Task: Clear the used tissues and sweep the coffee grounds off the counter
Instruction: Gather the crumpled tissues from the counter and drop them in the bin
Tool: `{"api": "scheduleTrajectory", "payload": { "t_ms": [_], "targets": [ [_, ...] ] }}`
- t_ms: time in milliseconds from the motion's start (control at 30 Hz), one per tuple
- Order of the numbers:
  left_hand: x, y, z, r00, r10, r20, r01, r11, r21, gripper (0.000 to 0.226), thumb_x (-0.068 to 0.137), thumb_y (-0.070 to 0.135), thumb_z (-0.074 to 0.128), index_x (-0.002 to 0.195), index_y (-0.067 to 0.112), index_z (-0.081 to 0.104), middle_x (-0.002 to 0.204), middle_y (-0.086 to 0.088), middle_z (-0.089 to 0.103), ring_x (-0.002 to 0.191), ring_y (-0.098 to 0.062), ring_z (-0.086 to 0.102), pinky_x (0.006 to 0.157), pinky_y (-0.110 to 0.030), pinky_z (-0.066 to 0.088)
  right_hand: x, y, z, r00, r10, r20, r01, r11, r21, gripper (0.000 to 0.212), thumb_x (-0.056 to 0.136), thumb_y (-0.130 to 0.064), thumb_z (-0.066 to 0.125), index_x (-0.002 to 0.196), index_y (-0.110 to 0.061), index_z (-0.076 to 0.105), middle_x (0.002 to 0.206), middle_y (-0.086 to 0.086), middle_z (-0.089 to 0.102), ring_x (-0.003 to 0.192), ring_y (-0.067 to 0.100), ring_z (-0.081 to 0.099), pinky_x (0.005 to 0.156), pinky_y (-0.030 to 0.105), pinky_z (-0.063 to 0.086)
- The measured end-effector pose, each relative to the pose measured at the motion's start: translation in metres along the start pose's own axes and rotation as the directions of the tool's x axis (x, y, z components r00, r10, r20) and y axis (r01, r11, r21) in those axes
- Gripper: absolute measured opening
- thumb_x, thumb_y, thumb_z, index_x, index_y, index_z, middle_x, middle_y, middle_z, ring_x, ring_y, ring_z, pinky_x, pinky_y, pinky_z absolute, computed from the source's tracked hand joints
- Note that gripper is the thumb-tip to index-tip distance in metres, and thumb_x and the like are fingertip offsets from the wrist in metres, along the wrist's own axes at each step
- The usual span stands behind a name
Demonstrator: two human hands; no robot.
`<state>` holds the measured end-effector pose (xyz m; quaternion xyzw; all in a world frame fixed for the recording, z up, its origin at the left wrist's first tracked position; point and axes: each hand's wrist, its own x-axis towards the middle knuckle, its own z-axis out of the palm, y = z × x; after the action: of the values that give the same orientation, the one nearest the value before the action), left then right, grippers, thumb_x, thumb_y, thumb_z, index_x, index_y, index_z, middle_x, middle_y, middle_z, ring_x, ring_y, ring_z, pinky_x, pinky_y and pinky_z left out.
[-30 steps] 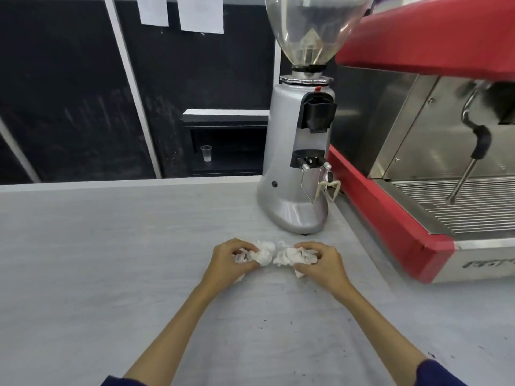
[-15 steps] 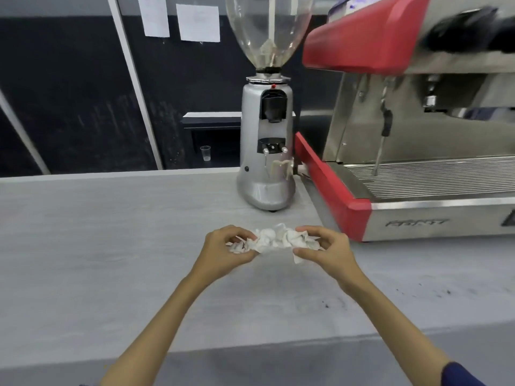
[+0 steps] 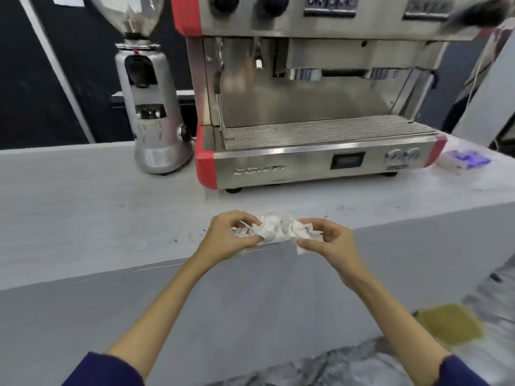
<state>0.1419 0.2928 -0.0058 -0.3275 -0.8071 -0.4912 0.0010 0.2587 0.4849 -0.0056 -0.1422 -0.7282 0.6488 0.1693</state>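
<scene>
You hold one crumpled wad of tissues over the surface's front edge, your left hand and right hand each pinching an end. Dark coffee grounds speck that edge. Behind stand one grinder and one espresso machine.

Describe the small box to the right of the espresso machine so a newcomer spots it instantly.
Start at the red-cornered steel espresso machine on the grey counter. Just past its right end, the small box lies on the counter. It alone is white with purple markings; it is too blurred to read.
</scene>
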Motion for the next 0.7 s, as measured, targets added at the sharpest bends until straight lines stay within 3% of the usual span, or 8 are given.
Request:
{"api": "scheduleTrajectory", "payload": {
  "t_ms": [67, 200, 333, 400, 467, 700],
  "targets": [
    [0.009, 0.017, 0.039, 0.999, 0.007, 0.039, -0.006, 1.000, -0.003, 0.031, 0.060, 0.015, 0.082, 0.071, 0.039, 0.066, 0.079, 0.018, 0.067, 0.069, 0.004, 0.057, 0.066, -0.003, 0.042, 0.000, 0.012, -0.042, 1.000, 0.012, -0.019, -0.012, 1.000, 0.008, 0.034, 0.067, 0.001, 0.076, 0.088, -0.026, 0.071, 0.095, 0.005, 0.070, 0.080, 0.015, 0.064, 0.070, 0.019, 0.055],
    [0.029, 0.046, 0.122, 0.997, 0.008, 0.076, -0.008, 1.000, 0.000, 0.034, 0.061, 0.016, 0.081, 0.067, 0.044, 0.064, 0.074, 0.023, 0.065, 0.066, 0.007, 0.057, 0.064, -0.004, 0.042, 0.007, 0.036, -0.129, 0.999, 0.044, -0.018, -0.044, 0.999, -0.018, 0.033, 0.067, -0.002, 0.076, 0.087, -0.028, 0.071, 0.100, 0.011, 0.071, 0.089, 0.023, 0.066, 0.084, 0.034, 0.055],
    [0.047, 0.068, 0.211, 0.996, -0.016, 0.087, 0.018, 1.000, -0.020, 0.033, 0.061, 0.019, 0.081, 0.066, 0.047, 0.063, 0.073, 0.021, 0.066, 0.068, 0.005, 0.059, 0.065, -0.009, 0.046, 0.019, 0.059, -0.226, 0.999, 0.050, -0.015, -0.051, 0.996, -0.069, 0.034, 0.067, -0.002, 0.077, 0.087, -0.028, 0.071, 0.094, 0.004, 0.072, 0.084, 0.015, 0.068, 0.077, 0.026, 0.056],
    [0.052, 0.082, 0.257, 0.993, -0.055, 0.108, 0.059, 0.998, -0.033, 0.032, 0.060, 0.021, 0.081, 0.065, 0.048, 0.064, 0.072, 0.021, 0.067, 0.068, 0.003, 0.058, 0.066, -0.013, 0.046, 0.021, 0.067, -0.277, 0.996, 0.084, 0.009, -0.082, 0.992, -0.091, 0.033, 0.067, -0.003, 0.078, 0.089, -0.026, 0.071, 0.089, -0.004, 0.073, 0.079, 0.006, 0.069, 0.067, 0.016, 0.056],
    [0.058, 0.099, 0.299, 0.989, -0.073, 0.129, 0.080, 0.996, -0.045, 0.032, 0.060, 0.021, 0.081, 0.065, 0.048, 0.064, 0.069, 0.027, 0.066, 0.067, 0.005, 0.057, 0.063, -0.009, 0.044, 0.025, 0.073, -0.325, 0.994, 0.102, 0.040, -0.097, 0.990, -0.106, 0.033, 0.067, -0.001, 0.078, 0.085, -0.028, 0.071, 0.080, -0.013, 0.073, 0.071, -0.001, 0.068, 0.059, 0.009, 0.052],
    [0.094, 0.154, 0.432, 0.974, -0.129, 0.186, 0.140, 0.989, -0.050, 0.029, 0.058, 0.026, 0.079, 0.068, 0.048, 0.064, 0.073, 0.034, 0.065, 0.067, 0.007, 0.058, 0.061, -0.003, 0.042, 0.054, 0.111, -0.467, 0.986, 0.161, 0.037, -0.156, 0.979, -0.129, 0.031, 0.067, -0.001, 0.077, 0.088, -0.022, 0.070, 0.087, -0.003, 0.072, 0.070, -0.001, 0.067, 0.064, 0.014, 0.056]
  ]
}}
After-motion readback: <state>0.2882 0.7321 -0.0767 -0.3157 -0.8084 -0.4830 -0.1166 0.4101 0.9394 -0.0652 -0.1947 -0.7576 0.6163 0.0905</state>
